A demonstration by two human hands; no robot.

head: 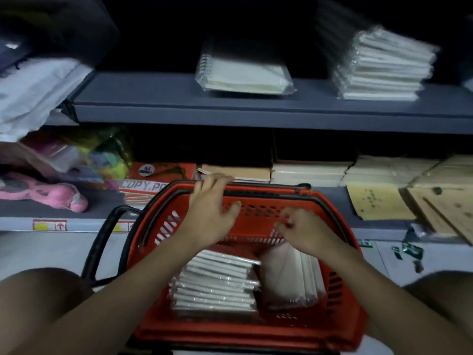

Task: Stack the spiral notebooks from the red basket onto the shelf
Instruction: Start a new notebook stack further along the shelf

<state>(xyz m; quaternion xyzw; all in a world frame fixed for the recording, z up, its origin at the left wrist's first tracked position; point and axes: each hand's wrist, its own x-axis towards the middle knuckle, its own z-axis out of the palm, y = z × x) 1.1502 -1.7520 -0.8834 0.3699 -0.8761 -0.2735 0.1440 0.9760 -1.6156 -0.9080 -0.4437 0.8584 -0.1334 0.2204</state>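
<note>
Left hand (213,206) spread, empty; right hand (304,228) loosely curled, empty, both over the basket (158,242). Beneath them: two stacks of white plastic-wrapped notebooks (215,283). Beyond, on the shelf (179,103): two more stacks.

Red basket (340,316) at frame centre, slotted walls, black handle (102,242) at left. White notebooks (215,283) inside, clear glossy wrap. Grey-blue shelf (179,103) across upper frame; on it a white spiral notebook (243,73) and a white wrapped stack (384,65). Pink toy (51,193) at left, neon yellow-green bag (110,155) just above it. Orange-red paper pack (158,175), white lettering. Tan envelopes (378,201) at right, dark print.
</note>
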